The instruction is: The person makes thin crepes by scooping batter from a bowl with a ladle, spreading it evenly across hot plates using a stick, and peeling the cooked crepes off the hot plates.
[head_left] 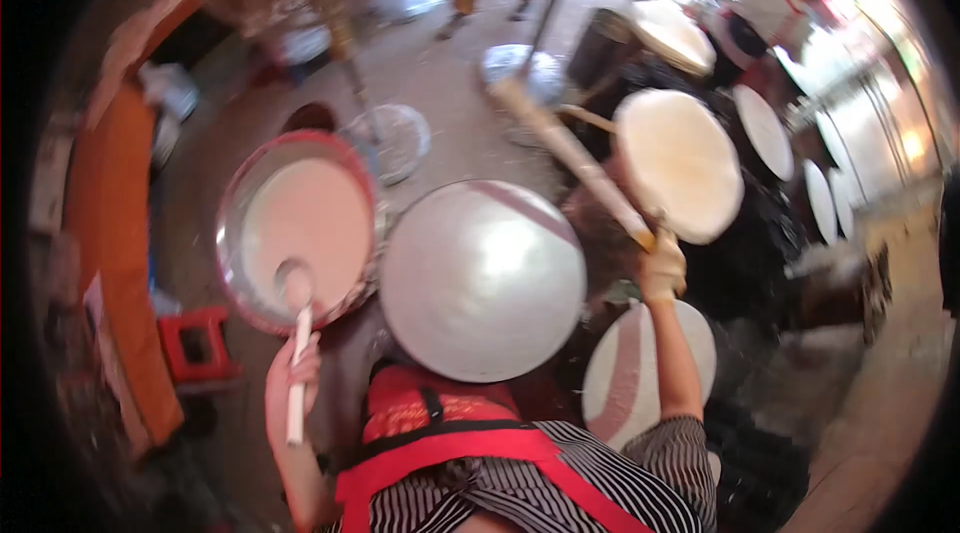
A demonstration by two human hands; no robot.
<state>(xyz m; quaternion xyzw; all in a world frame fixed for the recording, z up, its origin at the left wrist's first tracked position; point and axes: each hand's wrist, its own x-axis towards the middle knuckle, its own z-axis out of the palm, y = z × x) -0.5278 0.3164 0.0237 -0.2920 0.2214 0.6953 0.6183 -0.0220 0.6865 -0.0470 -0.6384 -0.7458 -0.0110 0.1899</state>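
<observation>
Pointing forward: ladle (302,331), gripped by left hand (307,368) | slanting forward-left: stick (580,167), near end gripped by right hand (664,268)

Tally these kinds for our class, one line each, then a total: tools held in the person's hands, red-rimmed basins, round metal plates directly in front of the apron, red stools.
Held tools: 2 (ladle, left hand; long tool, right hand)
Red-rimmed basin: 1
Round metal plate: 1
Red stool: 1
Total: 5
</observation>
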